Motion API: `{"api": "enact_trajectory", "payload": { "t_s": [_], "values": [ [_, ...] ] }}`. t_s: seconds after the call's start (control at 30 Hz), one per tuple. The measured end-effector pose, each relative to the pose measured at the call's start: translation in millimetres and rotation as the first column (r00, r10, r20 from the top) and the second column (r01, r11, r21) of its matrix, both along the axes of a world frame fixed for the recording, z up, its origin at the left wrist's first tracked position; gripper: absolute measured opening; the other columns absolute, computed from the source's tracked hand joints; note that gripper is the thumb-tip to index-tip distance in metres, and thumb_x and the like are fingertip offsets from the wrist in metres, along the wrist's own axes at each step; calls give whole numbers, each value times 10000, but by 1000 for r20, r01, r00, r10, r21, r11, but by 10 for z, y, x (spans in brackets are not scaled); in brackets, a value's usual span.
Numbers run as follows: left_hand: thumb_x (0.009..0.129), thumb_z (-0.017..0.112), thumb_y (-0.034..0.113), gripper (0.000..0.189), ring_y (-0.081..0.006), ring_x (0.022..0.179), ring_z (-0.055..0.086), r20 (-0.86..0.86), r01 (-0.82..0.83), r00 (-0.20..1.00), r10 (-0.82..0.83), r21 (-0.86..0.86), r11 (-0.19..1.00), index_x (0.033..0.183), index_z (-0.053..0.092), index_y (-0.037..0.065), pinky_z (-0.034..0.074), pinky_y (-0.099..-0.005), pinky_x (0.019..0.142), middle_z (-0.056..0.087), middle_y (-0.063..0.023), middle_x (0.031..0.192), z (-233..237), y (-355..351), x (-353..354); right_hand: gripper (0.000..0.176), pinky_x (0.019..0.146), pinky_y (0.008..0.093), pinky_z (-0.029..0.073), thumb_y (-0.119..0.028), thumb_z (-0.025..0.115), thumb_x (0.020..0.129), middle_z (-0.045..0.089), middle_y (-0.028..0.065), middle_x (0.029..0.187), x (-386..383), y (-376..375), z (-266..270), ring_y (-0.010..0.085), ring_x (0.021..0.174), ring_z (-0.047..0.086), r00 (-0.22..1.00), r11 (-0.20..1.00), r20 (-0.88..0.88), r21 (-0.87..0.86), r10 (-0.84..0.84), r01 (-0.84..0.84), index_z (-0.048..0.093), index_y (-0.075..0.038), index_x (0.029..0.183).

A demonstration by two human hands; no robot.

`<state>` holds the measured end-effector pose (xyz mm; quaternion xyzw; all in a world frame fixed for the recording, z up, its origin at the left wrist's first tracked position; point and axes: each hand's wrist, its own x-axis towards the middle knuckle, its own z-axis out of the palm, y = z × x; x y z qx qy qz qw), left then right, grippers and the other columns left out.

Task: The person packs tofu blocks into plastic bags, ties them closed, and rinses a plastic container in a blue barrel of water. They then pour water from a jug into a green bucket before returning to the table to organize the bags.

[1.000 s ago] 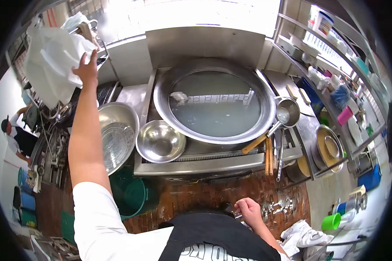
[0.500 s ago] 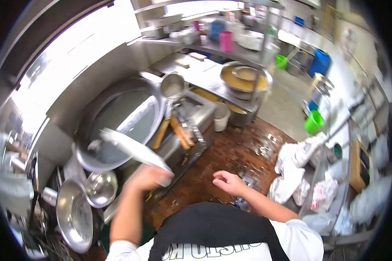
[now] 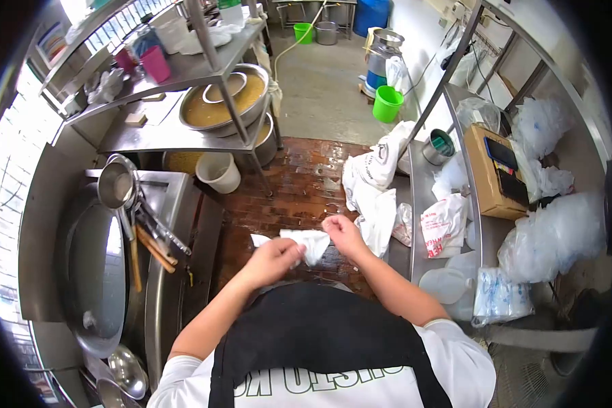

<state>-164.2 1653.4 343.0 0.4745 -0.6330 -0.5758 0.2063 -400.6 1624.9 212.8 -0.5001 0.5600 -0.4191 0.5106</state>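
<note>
A small white cloth [image 3: 311,245] is stretched in front of my apron, between my two hands, above the brown tiled floor. My left hand [image 3: 272,263] is closed on its left part, with the thumb on top and a white corner poking out beyond the fingers. At the cloth's right edge, the curled fingers of my right hand [image 3: 345,236] are pinched together on it. To my left is a big wok [image 3: 119,323] with cloudy liquid in it. A ladle [image 3: 115,185] and several wooden-handled tools [image 3: 155,248] lie along the wok's right side.
A steel table [image 3: 149,139] carries a large bowl of yellowish liquid [image 3: 207,117]; a white bucket [image 3: 219,173] stands beneath. On my right, a steel shelf [image 3: 421,204] holds plastic bags and a cardboard box [image 3: 489,173]. White sacks [image 3: 374,173] lean there; a green bucket [image 3: 387,104] stands beyond.
My left hand has come away from the wok toward the right with the white cloth, and my right hand has met it. The view has turned right.
</note>
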Motion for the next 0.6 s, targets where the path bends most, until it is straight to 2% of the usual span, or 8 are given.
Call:
{"api": "enact_trajectory", "payload": {
  "t_s": [0.17,0.2,0.27,0.33,0.4,0.43,0.57,0.6],
  "values": [
    [965,663,246,251,-280,812,625,74,110,994,-85,-476,872,901,714,9,479,-407,757,670,-135,816,-9,-1017,-454,694,830,397,583,-658,464,1005,652,149,1192,-420,-528,-14,228,979,679,846,717,511,646,-151,-262,566,-44,1312],
    [959,669,243,238,-308,847,620,117,267,964,-240,-392,880,888,706,19,480,-411,768,657,-144,821,-24,-1229,-550,694,830,397,583,-658,464,1005,652,149,1192,-427,-717,31,228,979,679,850,716,501,652,-161,-249,566,-44,1312],
    [955,678,249,235,-333,833,612,7,381,901,-434,-490,784,887,700,24,487,-425,778,649,-157,829,-188,-1623,-827,848,927,442,572,-743,377,970,606,212,1314,-450,-1212,208,263,1118,664,427,791,887,387,-178,-474,503,-23,1401],
    [965,674,242,216,-330,853,630,6,551,796,-605,-418,722,928,719,34,495,-440,806,672,-146,850,-315,-2118,-1069,678,982,459,550,-556,535,1019,615,209,1331,-648,-1839,309,273,1179,651,341,765,926,337,-164,-549,515,4,1400],
    [980,659,239,219,-335,909,643,-22,597,761,-649,-369,712,980,727,31,504,-424,840,692,-149,887,-457,-2660,-1271,447,938,422,572,-216,656,982,666,180,1245,-893,-2523,331,255,1105,683,674,940,736,177,71,-292,560,25,1346],
    [1011,628,261,268,-296,971,660,-55,617,758,-650,-262,742,1112,711,27,509,-398,884,700,-132,995,-485,-2937,-1316,436,886,392,590,38,620,864,699,155,1173,-1020,-2890,436,245,1015,708,645,956,764,200,-16,-214,597,28,1299],
    [1051,577,283,372,-199,1072,651,-345,529,792,-504,-24,848,1316,626,26,521,-367,912,643,-70,1246,-717,-4104,-1354,384,857,377,595,39,582,865,701,140,1141,-1442,-4058,915,236,980,710,621,989,774,47,-123,137,590,-4,1247],
    [1053,572,292,377,-201,1090,661,-526,509,784,-330,241,826,1288,636,4,544,-352,900,643,-97,1269,-674,-4382,-1309,371,887,373,583,23,582,894,695,135,1175,-1535,-4266,1009,229,1012,704,608,968,769,54,-198,247,592,-8,1264]
  ]
}}
